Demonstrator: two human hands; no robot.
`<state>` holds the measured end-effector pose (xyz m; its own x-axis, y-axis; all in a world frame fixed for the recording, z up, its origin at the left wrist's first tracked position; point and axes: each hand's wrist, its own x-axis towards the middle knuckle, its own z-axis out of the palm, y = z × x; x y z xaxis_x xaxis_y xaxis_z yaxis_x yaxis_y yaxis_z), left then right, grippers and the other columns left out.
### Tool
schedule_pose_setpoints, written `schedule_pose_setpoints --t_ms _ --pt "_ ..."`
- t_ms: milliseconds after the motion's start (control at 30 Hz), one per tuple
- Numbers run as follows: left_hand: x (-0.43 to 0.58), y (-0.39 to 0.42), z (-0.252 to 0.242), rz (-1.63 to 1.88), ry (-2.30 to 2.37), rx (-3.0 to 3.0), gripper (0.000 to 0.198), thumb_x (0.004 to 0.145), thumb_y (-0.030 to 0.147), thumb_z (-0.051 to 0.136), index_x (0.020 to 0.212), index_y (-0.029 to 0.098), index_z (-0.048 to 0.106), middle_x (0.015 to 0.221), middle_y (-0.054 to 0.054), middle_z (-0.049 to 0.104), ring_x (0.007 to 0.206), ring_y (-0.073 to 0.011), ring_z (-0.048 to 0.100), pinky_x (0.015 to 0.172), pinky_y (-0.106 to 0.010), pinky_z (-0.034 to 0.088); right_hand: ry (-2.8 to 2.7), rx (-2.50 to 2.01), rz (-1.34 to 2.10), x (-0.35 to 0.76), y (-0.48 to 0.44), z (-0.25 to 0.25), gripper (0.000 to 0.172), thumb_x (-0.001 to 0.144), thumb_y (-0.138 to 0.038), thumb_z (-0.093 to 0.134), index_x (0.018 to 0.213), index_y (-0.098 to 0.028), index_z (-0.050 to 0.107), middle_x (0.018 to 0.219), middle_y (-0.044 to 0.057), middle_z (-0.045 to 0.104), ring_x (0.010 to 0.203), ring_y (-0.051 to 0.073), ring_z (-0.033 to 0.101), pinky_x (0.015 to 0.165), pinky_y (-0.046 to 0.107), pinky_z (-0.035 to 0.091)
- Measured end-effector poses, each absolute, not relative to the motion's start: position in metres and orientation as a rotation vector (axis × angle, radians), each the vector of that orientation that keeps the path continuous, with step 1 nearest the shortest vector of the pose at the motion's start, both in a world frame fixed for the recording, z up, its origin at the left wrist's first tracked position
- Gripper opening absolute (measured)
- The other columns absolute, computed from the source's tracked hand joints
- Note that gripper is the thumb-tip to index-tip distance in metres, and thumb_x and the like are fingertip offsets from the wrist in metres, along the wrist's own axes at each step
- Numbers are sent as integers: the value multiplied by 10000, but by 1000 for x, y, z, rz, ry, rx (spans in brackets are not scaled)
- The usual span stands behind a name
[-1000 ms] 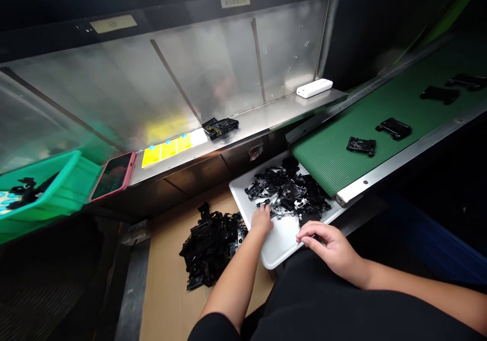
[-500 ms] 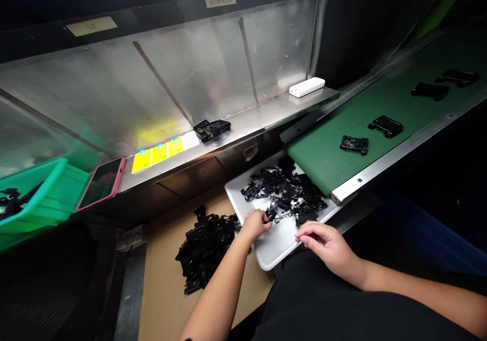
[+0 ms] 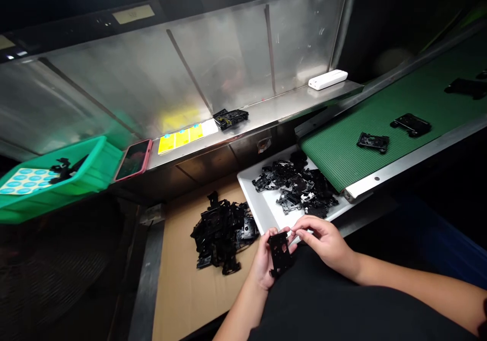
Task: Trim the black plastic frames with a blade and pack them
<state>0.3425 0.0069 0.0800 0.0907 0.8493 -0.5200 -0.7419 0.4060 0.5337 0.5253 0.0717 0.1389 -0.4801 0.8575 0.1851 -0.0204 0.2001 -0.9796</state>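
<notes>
A flat black plastic part [image 3: 279, 253] with several holes is gripped in my left hand [image 3: 262, 262], fingers behind it and along its edge. Beside its upper corner is my right hand [image 3: 329, 244], thumb and fingertips pinched together; whatever may be between them is too small to make out. Just beyond both hands, a white tray [image 3: 267, 206] holds a heap of similar black parts [image 3: 299, 184]. Left of my left hand, another heap of black parts [image 3: 222, 229] lies on brown cardboard [image 3: 178, 285].
A green conveyor belt [image 3: 342, 148] carries several black parts on the right. On the metal shelf [image 3: 285, 108] stand a white power bank [image 3: 327, 79], black parts [image 3: 230, 118], yellow labels [image 3: 180, 138] and a pink-cased phone [image 3: 133, 159]. A green bin [image 3: 95, 166] sits at left.
My left hand has drawn back from the tray towards me with a black plastic part. The view has shifted left; my right hand stays pinched, now close to the part.
</notes>
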Motion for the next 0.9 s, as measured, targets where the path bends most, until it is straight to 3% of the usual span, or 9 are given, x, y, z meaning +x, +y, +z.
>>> schedule_pose_setpoints --t_ms 233,433,700,900 --pt "325 -15 83 1193 914 -22 506 877 568 582 1184 167 602 1093 -150 752 969 -292 746 885 -413 565 -1741 -783 1388 515 63 134 162 981 -306 613 969 -222 751 939 67 739 882 209 692 796 331 567" --pt "329 -20 105 1217 905 -95 563 880 646 558 1230 205 587 1023 -101 767 904 -265 751 801 -389 589 -1795 -708 1448 509 58 138 150 980 -272 613 975 -226 755 905 58 746 859 208 702 809 343 569" --pt "340 -17 134 1191 890 -119 527 848 621 626 1125 174 666 959 -108 783 817 -273 752 698 -358 590 -1808 -585 1494 504 50 141 163 979 -284 613 1028 -219 755 908 62 726 785 186 691 759 328 597" --pt "343 -21 134 1149 863 -64 494 878 651 559 1036 201 685 816 -79 770 745 -238 748 683 -336 594 -1792 -746 1354 504 51 139 141 972 -254 619 984 -216 755 925 68 725 886 208 689 824 340 557"
